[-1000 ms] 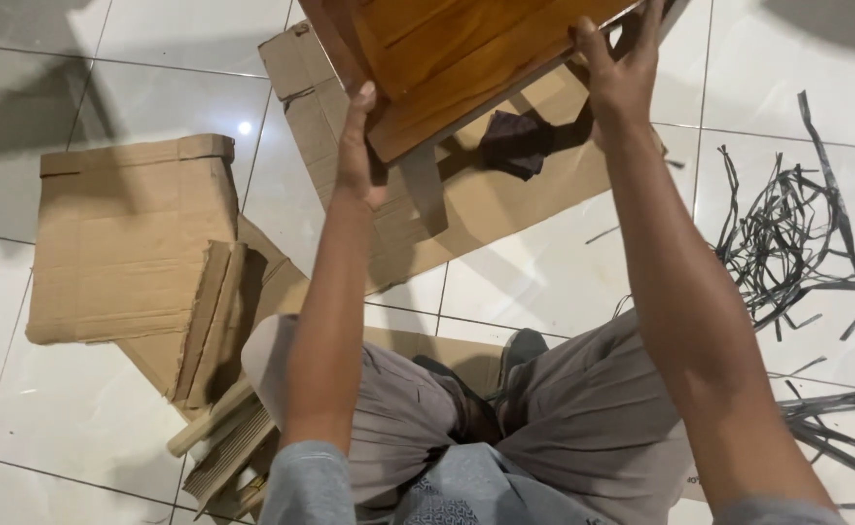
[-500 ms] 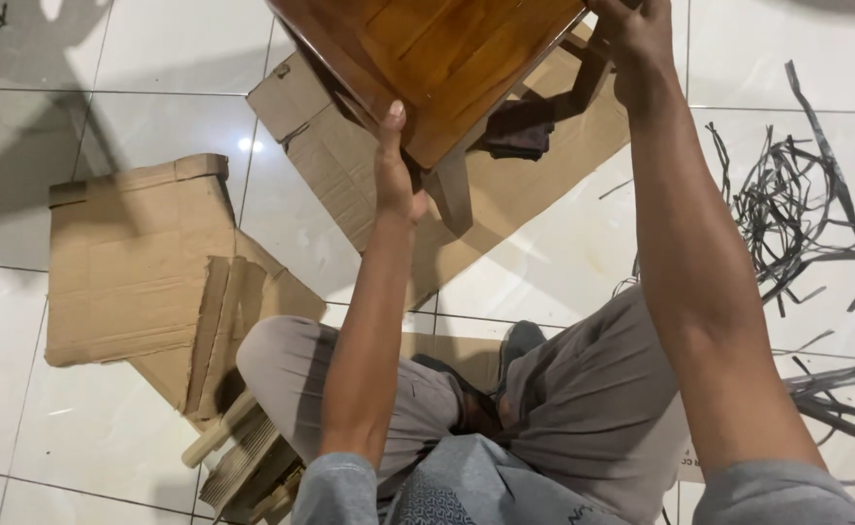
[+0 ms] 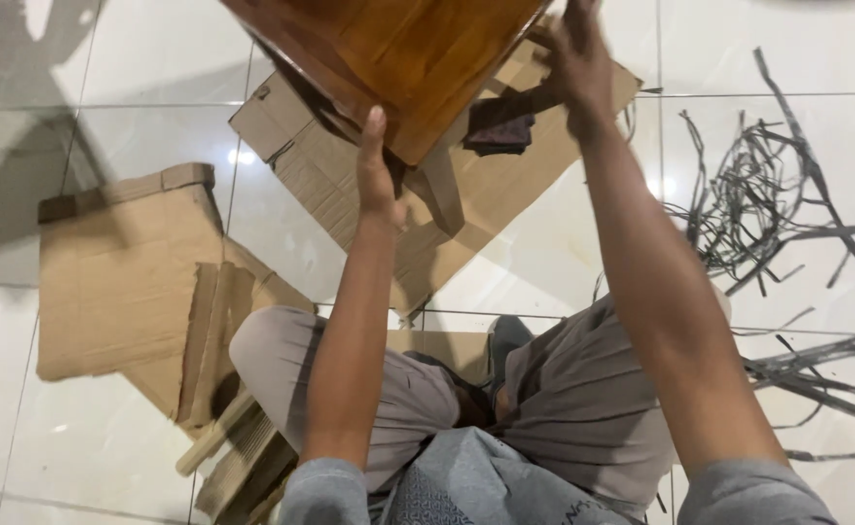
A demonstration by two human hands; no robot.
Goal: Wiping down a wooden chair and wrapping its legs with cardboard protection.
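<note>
A brown wooden stool [image 3: 403, 53] with a slatted seat is lifted above the floor at the top of the head view. My left hand [image 3: 374, 170] grips the seat's near corner, beside one grey-brown leg [image 3: 442, 185] that hangs down. My right hand [image 3: 573, 63] holds the stool's right side, close to another leg. A flat cardboard sheet [image 3: 505, 194] lies on the tiles beneath the stool, with a dark cloth [image 3: 496, 126] on it.
I sit on white floor tiles [image 3: 145, 136] in grey trousers. Folded cardboard pieces [image 3: 121, 282] lie at left, a bundle of wooden sticks and corrugated strips [image 3: 238, 452] beside my left knee. Tangled black plastic straps [image 3: 768, 194] spread across the right.
The stool has shifted left and slightly up in view, with both hands moving along on it. The view has drifted, so floor items sit a little lower and more to the left.
</note>
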